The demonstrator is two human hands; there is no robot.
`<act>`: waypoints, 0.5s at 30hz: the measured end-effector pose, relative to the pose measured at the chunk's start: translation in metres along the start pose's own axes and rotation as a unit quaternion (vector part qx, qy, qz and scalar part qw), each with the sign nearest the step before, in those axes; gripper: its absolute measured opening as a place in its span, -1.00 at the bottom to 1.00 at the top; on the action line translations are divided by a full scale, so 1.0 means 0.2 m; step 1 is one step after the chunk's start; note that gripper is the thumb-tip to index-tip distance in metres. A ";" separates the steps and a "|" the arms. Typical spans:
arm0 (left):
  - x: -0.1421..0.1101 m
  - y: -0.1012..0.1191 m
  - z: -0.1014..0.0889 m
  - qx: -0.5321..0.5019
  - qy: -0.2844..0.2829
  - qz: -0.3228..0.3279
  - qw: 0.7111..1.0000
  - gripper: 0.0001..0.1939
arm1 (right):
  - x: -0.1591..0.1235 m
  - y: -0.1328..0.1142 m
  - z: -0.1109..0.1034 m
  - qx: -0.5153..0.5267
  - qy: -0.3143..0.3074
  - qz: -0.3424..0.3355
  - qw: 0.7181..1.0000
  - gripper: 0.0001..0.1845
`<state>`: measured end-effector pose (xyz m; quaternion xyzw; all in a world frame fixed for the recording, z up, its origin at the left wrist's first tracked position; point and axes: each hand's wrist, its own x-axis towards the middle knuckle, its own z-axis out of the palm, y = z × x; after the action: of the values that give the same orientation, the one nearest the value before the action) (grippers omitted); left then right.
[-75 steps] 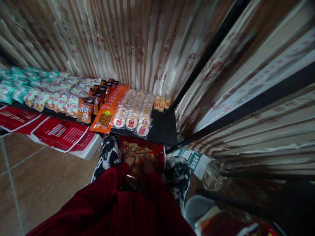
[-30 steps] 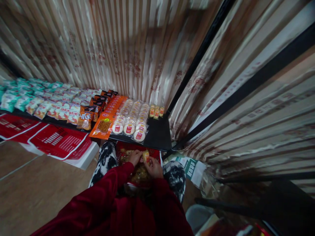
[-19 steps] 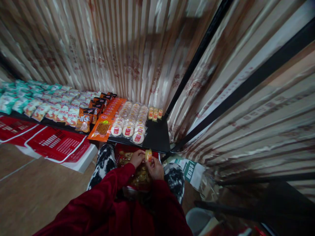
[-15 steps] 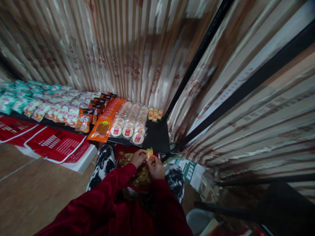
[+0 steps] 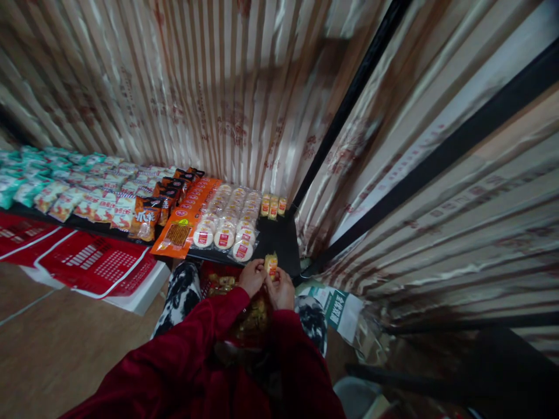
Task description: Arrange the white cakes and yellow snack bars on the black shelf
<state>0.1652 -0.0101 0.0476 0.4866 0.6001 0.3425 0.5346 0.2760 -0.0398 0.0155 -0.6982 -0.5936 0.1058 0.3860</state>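
Observation:
My left hand (image 5: pixel 251 276) and my right hand (image 5: pixel 282 286) are raised together over my lap, both closed on a small yellow snack packet (image 5: pixel 271 263) with a red label. The packet stands just at the front edge of a low black shelf (image 5: pixel 283 247). Below my hands a red bag (image 5: pixel 227 285) holds more small yellow packets. Three like packets (image 5: pixel 273 205) stand at the shelf's back right. Both sleeves are dark red.
On the shelf lie rows of round white cakes (image 5: pixel 227 224), orange flat packs (image 5: pixel 181 224), dark orange bags (image 5: pixel 146 214) and green and white packs (image 5: pixel 52 186). Red-printed white boxes (image 5: pixel 94 265) sit under the shelf at left. A green-and-white bag (image 5: pixel 338 308) lies at right.
Both hands rose out of the red bag with a yellow packet and moved forward and up toward the shelf's front edge. The camera view shifted a little.

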 end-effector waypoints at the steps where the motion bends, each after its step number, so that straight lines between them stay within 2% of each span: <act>1: 0.01 0.02 0.01 0.006 0.004 -0.001 1.000 -0.58 | 0.02 0.00 0.00 0.003 0.003 0.004 1.000 -0.51; 7: 0.03 0.12 0.03 0.065 0.016 0.029 0.997 -0.68 | 0.11 0.06 0.03 -0.002 0.004 -0.002 1.000 -0.51; 15: 0.07 0.21 0.07 0.123 0.001 0.043 0.991 -0.61 | 0.17 0.11 0.07 -0.013 0.003 0.008 1.000 -0.54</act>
<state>0.1888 0.0145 0.0785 0.5741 0.6163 0.2893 0.4548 0.2931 -0.0026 0.0023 -0.7085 -0.5880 0.0992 0.3775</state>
